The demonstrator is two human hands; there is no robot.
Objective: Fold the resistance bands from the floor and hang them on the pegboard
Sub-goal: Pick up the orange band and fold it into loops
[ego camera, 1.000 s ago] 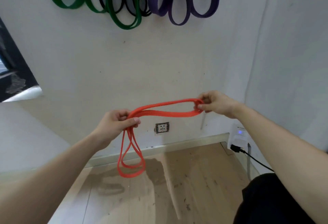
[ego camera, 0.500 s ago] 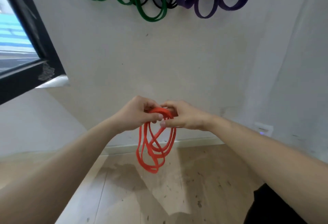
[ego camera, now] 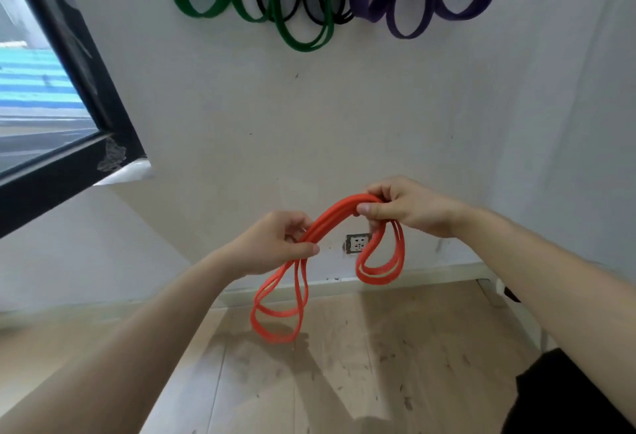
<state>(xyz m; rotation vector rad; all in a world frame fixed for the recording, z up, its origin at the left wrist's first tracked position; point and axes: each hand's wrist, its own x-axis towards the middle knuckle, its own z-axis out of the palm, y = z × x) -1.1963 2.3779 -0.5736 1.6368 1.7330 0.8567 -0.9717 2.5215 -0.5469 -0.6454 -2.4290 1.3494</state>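
Both hands have drawn apart since half a second ago, when they met over the bunched orange band (ego camera: 330, 220) and all its loops hung in one cluster; the view has also swung, so that a socket (ego camera: 358, 243) shows low on the wall (ego camera: 309, 124). Now the left hand (ego camera: 272, 244) sits lower and to the left, its fingers curled round several strands with the thumb laid across them. The right hand (ego camera: 409, 208) is higher and to the right, pinching the same strands between thumb and curled fingers. Between the two, the band runs as a short slanting bundle, rising toward the right hand. One set of loops hangs from the left hand, reaching down in front of the skirting and the wooden floor (ego camera: 344, 365); a shorter set hangs from the right hand, just right of the socket. The band is held in the air, touching neither wall nor floor. High on the wall hang green bands (ego camera: 303, 45), black bands (ego camera: 344, 19) and purple bands (ego camera: 406, 33), overlapping in a row; what they hang from is cut off by the top edge. A black window frame (ego camera: 86, 65) slants along the left side.
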